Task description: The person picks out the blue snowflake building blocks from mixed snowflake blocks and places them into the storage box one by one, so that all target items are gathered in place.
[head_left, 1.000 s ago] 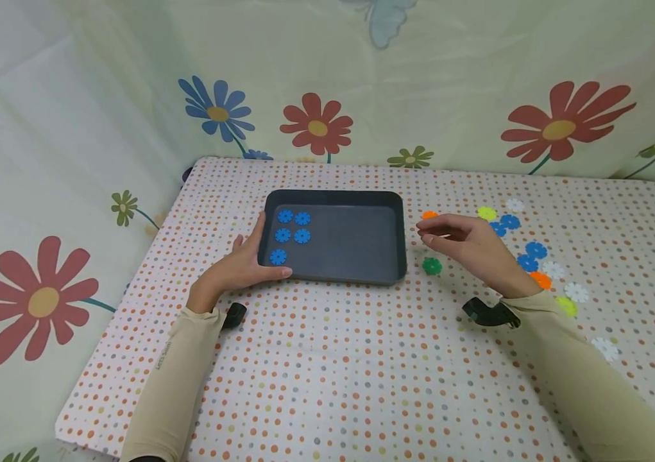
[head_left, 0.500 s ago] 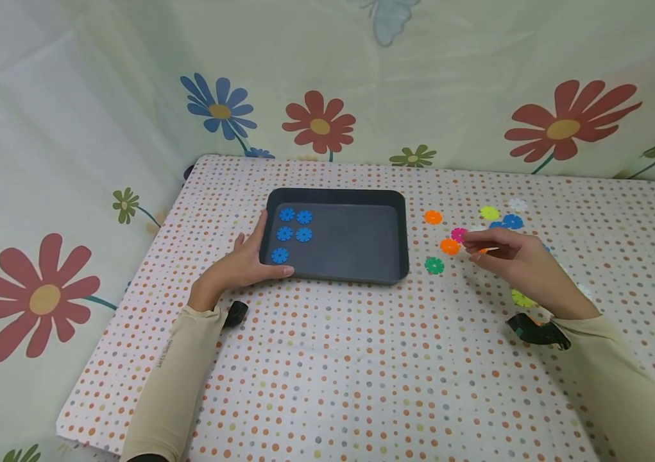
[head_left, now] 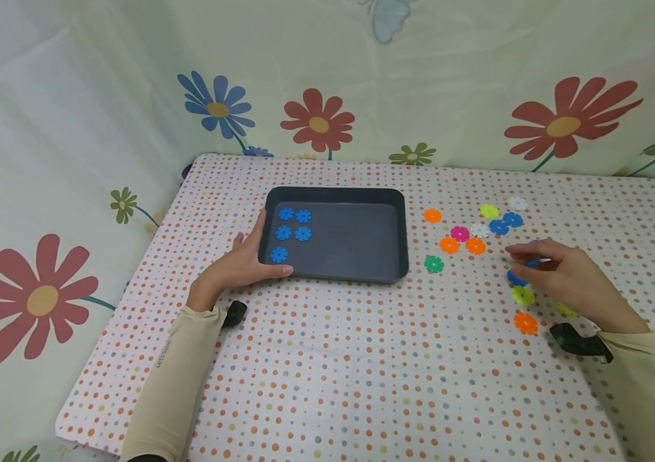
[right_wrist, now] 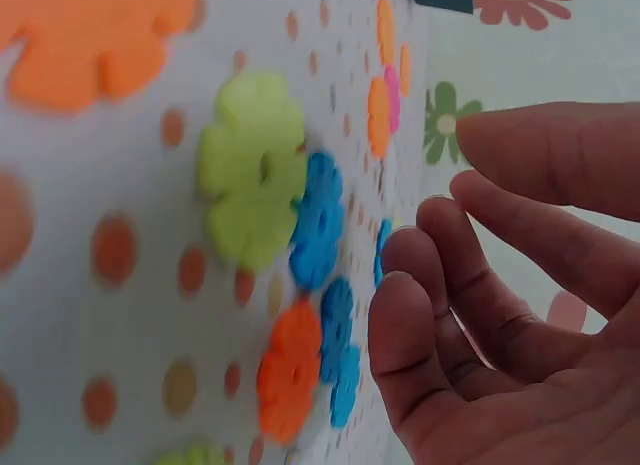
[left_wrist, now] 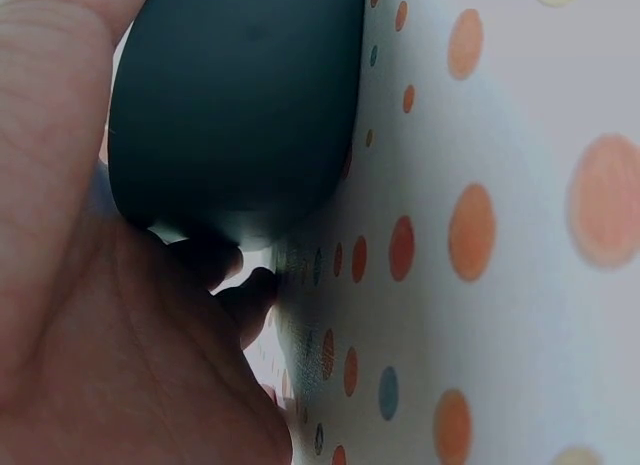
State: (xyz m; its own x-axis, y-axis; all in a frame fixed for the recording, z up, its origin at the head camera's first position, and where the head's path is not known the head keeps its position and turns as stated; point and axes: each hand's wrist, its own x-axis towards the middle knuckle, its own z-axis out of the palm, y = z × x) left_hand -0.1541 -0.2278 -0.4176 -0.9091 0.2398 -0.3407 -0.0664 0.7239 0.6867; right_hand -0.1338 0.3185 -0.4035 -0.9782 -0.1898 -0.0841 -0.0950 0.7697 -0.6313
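A dark grey rectangular tray lies on the table, with several blue flower-shaped plastic discs inside along its left side. My left hand rests against the tray's front left corner, thumb along the front rim and index finger straight along the left wall. Over the loose discs on the right hovers my right hand, fingers loosely bent and nothing visible between them. Just below its fingertips lie blue discs, partly hidden by the hand. A yellow-green disc and an orange disc appear near it in the right wrist view.
Between tray and right hand lie a green disc, a pink disc and several orange ones. Farther back are white, yellow and blue discs. A dotted cloth covers the table; a flower-printed curtain hangs behind.
My right hand has moved right and slightly toward me, from beside the tray past the pink and orange discs to the blue ones. The left hand and the tray stay put.
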